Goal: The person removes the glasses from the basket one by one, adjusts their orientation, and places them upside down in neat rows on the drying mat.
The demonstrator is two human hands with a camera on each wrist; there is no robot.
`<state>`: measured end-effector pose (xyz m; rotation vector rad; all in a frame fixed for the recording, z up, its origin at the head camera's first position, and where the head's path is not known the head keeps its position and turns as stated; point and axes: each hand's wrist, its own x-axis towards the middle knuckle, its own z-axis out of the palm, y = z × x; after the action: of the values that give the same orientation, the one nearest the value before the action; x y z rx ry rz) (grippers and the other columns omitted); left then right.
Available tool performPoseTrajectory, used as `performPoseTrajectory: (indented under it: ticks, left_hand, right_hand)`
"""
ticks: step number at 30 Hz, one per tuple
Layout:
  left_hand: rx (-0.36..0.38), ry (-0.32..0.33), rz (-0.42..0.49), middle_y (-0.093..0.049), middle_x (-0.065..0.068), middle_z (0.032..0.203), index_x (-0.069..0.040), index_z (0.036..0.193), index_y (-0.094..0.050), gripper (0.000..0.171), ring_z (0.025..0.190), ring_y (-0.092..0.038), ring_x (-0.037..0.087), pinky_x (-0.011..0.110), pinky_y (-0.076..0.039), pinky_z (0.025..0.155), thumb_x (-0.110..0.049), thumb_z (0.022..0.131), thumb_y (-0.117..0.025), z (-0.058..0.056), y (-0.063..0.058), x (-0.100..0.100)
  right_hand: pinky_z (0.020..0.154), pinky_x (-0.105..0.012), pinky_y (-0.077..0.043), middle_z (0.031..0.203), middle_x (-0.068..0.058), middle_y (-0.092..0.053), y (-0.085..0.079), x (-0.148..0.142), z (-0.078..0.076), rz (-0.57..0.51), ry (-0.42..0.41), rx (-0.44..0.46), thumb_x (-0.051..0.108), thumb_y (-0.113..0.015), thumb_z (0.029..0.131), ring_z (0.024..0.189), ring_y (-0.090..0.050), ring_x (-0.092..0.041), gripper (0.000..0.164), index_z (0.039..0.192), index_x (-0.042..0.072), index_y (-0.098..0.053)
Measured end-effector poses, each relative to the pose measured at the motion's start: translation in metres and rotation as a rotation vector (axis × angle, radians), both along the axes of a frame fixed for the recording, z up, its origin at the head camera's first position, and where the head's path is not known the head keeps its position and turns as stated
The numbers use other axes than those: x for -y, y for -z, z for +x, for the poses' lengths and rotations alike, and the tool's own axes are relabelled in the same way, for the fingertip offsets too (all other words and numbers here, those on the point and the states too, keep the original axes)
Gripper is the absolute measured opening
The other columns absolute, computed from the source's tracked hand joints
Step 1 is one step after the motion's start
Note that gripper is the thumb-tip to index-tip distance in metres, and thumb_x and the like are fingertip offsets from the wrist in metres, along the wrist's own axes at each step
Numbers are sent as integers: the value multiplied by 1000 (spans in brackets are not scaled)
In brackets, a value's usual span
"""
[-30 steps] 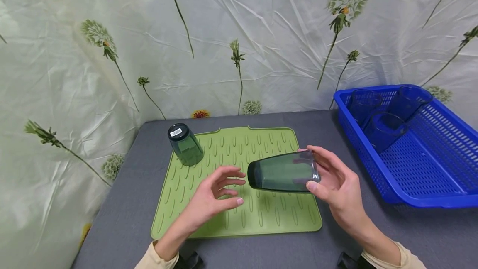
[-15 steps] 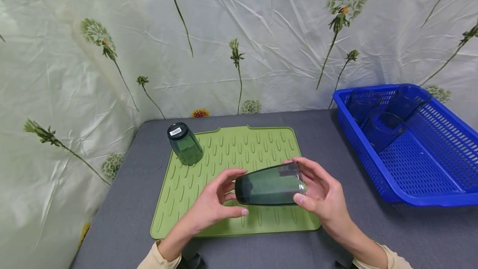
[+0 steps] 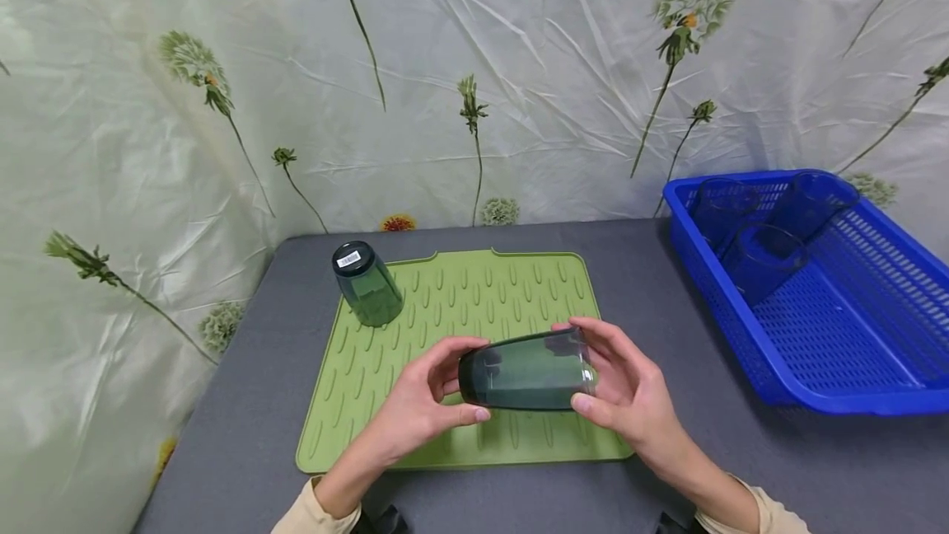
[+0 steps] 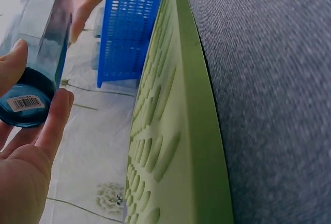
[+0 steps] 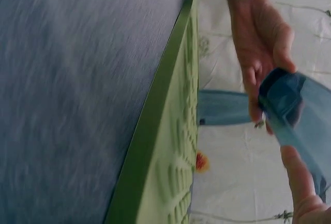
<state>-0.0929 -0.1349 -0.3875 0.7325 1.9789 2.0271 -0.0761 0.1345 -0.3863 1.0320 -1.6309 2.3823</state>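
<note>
Gripping the dark base of a green-tinted glass (image 3: 511, 377), the left hand (image 3: 418, 402) has its thumb on the near side and its fingers round the far side. The right hand (image 3: 630, 386) pinches the same glass near its mouth, again with thumb nearer and fingers beyond. The glass lies on its side in the air, base toward nine o'clock and mouth toward three, above the green mat (image 3: 482, 295) and a little off the mat's centre toward four. In the left wrist view a barcode sticker (image 4: 25, 103) shows on its base.

At the mat's ten o'clock corner an upside-down glass (image 3: 374, 295) stands with its base up, a white label (image 3: 349, 260) on top. The mat, covered in raised oval ridges, rests on a grey bench (image 3: 222, 435). Well apart from the mat at about three o'clock sits a blue basket (image 3: 730, 311) with slotted walls. Three glasses (image 3: 764, 258) are grouped inside it, toward its eleven o'clock end. Cream sleeves (image 3: 315, 513) enter from around six o'clock. At twelve, behind the bench, hangs a pale, creased sheet (image 3: 563, 147) printed with dandelions.
</note>
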Motion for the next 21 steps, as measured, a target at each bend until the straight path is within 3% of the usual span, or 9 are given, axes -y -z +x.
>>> performPoseTrajectory:
  ticks: [8, 13, 16, 21]
  left_hand:
    - [1, 12, -16, -53, 20, 133, -5, 137, -50, 72, 115, -59, 32, 41, -53, 93, 12, 73, -78, -1, -2, 3]
    - [12, 12, 11, -48, 20, 136, -6, 138, -48, 72, 118, -56, 33, 41, -53, 92, 16, 75, -74, -1, -5, 4]
    - [16, -12, 30, -45, 19, 139, -6, 138, -48, 72, 121, -53, 32, 42, -53, 92, 18, 76, -73, -1, -5, 5]
    - [7, -92, 54, -45, 18, 140, -6, 137, -50, 72, 122, -52, 31, 43, -53, 92, 14, 74, -77, 0, -4, 4]
  right_hand:
    - [86, -41, -57, 138, -38, -39, 3, -5, -6, 92, -6, -21, -23, -61, 79, 128, -48, -34, 70, 141, -15, -31]
    - [90, -38, -55, 143, -23, -43, 3, -12, -6, 262, 78, 43, -18, -67, 80, 130, -47, -25, 73, 145, -5, -36]
    - [95, -37, -53, 146, -17, -42, 1, -18, -8, 348, 110, 82, -15, -70, 80, 132, -45, -21, 75, 146, 1, -38]
    - [97, -42, -50, 146, -21, -40, -4, -26, -15, 362, 104, 64, -16, -71, 80, 134, -43, -27, 77, 147, 2, -37]
